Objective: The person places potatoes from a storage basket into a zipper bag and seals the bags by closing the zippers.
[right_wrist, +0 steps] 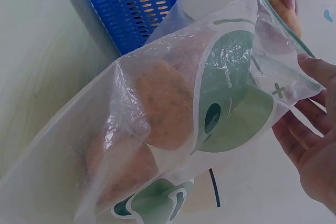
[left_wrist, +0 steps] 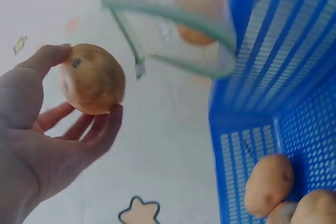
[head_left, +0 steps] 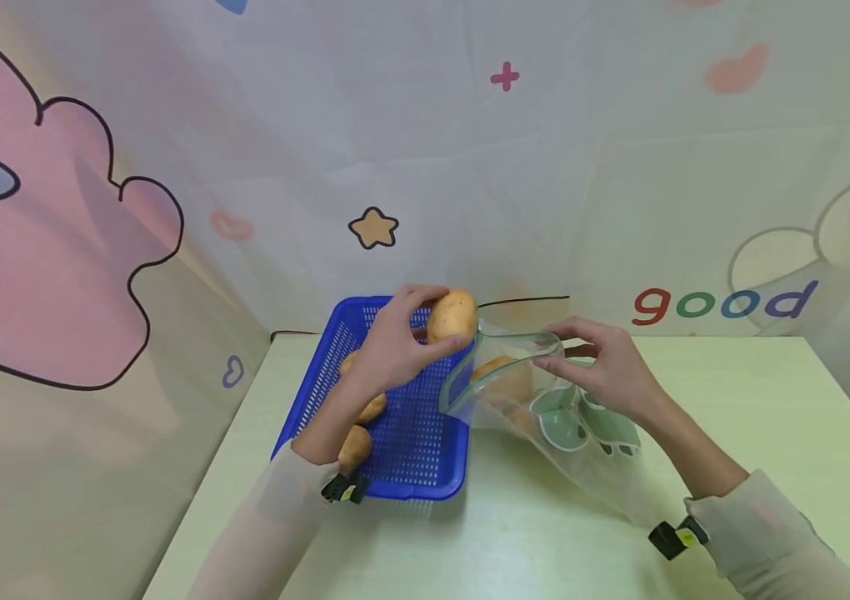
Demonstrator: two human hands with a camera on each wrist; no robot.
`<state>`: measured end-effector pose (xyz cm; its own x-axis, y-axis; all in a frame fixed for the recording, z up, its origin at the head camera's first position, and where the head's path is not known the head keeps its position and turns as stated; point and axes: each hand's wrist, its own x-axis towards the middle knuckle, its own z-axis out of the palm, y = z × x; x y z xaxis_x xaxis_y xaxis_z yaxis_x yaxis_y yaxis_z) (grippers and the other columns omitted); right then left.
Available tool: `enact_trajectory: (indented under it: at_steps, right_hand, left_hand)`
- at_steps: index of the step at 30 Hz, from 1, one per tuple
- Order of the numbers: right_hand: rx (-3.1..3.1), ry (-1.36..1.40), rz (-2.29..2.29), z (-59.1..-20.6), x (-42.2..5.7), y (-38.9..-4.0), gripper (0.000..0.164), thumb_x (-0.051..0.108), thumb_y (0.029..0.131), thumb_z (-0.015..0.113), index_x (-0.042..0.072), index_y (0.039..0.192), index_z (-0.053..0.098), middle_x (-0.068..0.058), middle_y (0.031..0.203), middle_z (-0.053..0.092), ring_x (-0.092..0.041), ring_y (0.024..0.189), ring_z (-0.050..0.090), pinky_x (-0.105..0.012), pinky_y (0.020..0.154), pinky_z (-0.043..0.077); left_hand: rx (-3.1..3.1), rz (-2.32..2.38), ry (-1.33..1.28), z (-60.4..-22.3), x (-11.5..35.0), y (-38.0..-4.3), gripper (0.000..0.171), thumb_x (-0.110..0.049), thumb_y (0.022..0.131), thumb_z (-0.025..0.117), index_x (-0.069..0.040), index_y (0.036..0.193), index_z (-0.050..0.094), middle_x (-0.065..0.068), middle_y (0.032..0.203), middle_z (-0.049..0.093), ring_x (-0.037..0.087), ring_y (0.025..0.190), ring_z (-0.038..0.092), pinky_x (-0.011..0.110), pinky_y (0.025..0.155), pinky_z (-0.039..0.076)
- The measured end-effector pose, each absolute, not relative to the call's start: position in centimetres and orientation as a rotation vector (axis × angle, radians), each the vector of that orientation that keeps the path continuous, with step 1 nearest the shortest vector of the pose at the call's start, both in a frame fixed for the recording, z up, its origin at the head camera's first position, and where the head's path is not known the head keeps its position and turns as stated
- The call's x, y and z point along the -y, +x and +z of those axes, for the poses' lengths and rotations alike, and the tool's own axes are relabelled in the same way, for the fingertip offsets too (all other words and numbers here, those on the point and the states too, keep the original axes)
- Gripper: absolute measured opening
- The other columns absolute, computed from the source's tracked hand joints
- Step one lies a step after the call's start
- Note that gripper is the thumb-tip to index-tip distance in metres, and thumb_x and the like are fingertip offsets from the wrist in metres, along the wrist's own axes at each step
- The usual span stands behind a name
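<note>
My left hand (head_left: 397,337) grips a potato (head_left: 452,316) between thumb and fingers, above the far right part of the blue basket. In the left wrist view the same potato (left_wrist: 93,79) shows a dark spot. Just right of it is the mouth of a clear plastic bag (head_left: 485,414) with a green rim, standing open. My right hand (head_left: 608,367) pinches the bag's rim at its right side. Inside the bag, potatoes (right_wrist: 165,104) show through the film, which carries green printed shapes. The right wrist view shows the right thumb and fingers at the rim.
The blue perforated basket (head_left: 425,493) stands on the pale table (head_left: 515,533), left of the bag. Several potatoes (head_left: 355,448) lie along its left side, partly behind my left forearm. A printed cloth (head_left: 597,183) hangs behind the table.
</note>
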<state>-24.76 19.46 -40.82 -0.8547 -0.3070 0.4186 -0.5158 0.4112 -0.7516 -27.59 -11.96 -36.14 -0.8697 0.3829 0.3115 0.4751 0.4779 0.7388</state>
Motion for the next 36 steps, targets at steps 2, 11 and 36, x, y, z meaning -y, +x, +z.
enact_trajectory:
  at_steps: [2,11,36]
  right_hand:
    - [2.449,0.726,1.434,-40.8,-19.4,-24.8,0.029,0.011,0.094,0.083,0.008,0.121,0.075,-0.005,0.112,0.075,-0.010,0.098,0.068,-0.018,0.088,0.057]
    - [2.445,0.738,1.455,-40.5,-19.4,-25.0,0.028,0.011,0.094,0.082,0.005,0.120,0.075,-0.007,0.113,0.075,-0.010,0.100,0.069,-0.018,0.087,0.058]
    - [2.433,0.767,1.490,-40.8,-19.1,-24.4,0.031,0.009,0.093,0.083,0.008,0.123,0.075,-0.004,0.118,0.075,-0.014,0.102,0.069,-0.021,0.089,0.059]
  left_hand:
    - [2.555,-1.408,-0.846,-36.3,11.6,-26.9,0.066,-0.026,0.092,0.086,-0.008,0.148,0.058,0.007,0.142,0.056,0.023,0.128,0.058,0.033,0.094,0.061]
    - [2.546,-1.445,-1.052,-37.8,11.7,-26.3,0.066,-0.022,0.093,0.085,-0.013,0.152,0.056,0.000,0.149,0.056,0.019,0.129,0.058,0.035,0.101,0.057]
    - [2.645,-1.683,-1.077,-40.4,11.3,-26.0,0.053,-0.019,0.100,0.077,-0.004,0.146,0.057,0.007,0.143,0.061,0.024,0.133,0.058,0.041,0.110,0.052]
